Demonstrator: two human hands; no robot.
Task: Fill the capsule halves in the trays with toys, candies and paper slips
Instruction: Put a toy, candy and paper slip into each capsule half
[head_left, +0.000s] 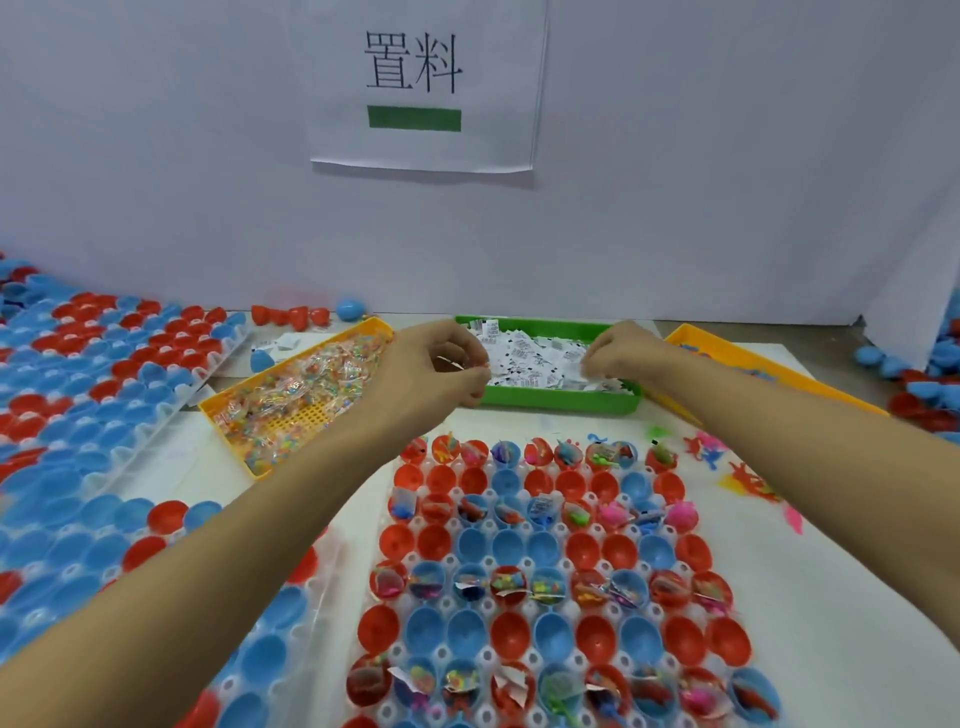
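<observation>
Capsule halves (545, 551), red and blue, sit open side up in the white tray (524, 564) at the near centre of the work surface, directly between the two forearms. Rows alternate: some halves already hold toys, wrapped candies and folded paper, while the rows between them appear empty.

Step in hand: collection of paper slips. Both hands are over the green tray (561, 402), which lies just beyond the far edge of the capsule tray and holds a loose pile of paper slips (535, 358). The left hand (436, 364) has its fingers curled with thumb and fingertips drawn together; it appears to pinch something small and pale, most likely a slip, though the item is too small to confirm. The right hand (618, 353) is curled down into the pile at the tray's right end, fingertips touching the slips and apparently gathering them.

A yellow tray of candies (296, 395) lies to the left of the green tray, beside the left wrist. A second yellow tray (737, 358) lies to the right, partly hidden by the right forearm; its contents cannot be determined.

Next move, as judged: draw both hands back toward the body over the capsule tray and place one slip in each half that lacks one. This calls for separating single slips from the bunch.
</observation>
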